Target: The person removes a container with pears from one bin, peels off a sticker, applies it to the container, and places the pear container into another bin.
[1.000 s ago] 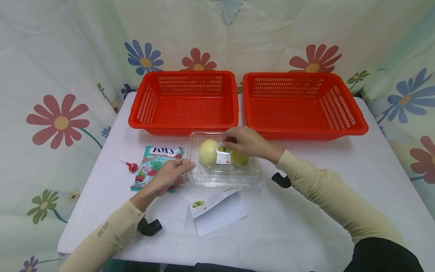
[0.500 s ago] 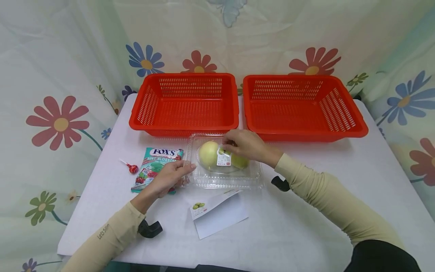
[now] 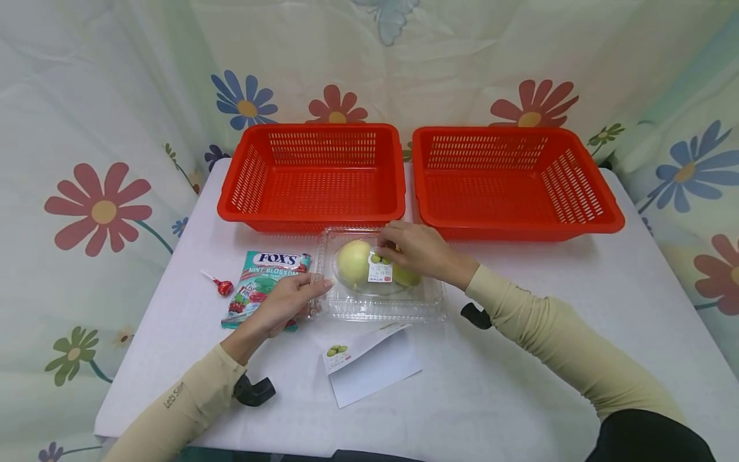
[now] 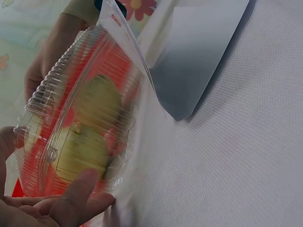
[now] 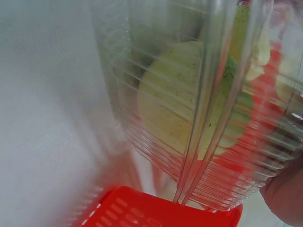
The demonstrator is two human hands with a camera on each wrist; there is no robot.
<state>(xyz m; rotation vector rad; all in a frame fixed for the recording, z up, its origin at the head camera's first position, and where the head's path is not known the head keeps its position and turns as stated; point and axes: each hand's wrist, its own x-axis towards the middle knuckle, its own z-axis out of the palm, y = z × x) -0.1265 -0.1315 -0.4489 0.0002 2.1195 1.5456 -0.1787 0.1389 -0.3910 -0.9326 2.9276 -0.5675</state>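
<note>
A clear plastic clamshell container (image 3: 398, 309) sits on the table in front of the baskets, with pale green round fruits (image 3: 353, 262) inside. My left hand (image 3: 283, 300) grips its left edge, the thumb lying on the lid; the left wrist view shows the fingers (image 4: 78, 194) at its side. Above the lid, my right hand (image 3: 424, 250) has curled fingers pinching the upper part of a small white label (image 3: 380, 269) printed with green fruit. That hand hides part of the label and the right-hand fruit. The right wrist view shows fruit (image 5: 175, 99) through the ribbed wall.
Two red baskets (image 3: 317, 221) stand side by side at the back. Left of the container lie a Fox's candy bag (image 3: 265, 276), partly under my left arm, and a red lollipop (image 3: 224, 287). A folded white label sheet (image 3: 375, 375) lies nearer the front edge.
Almost nothing differs. My right fingers have shifted very slightly at the label, while the left hand and container stay in place. The head view has tilted a little.
</note>
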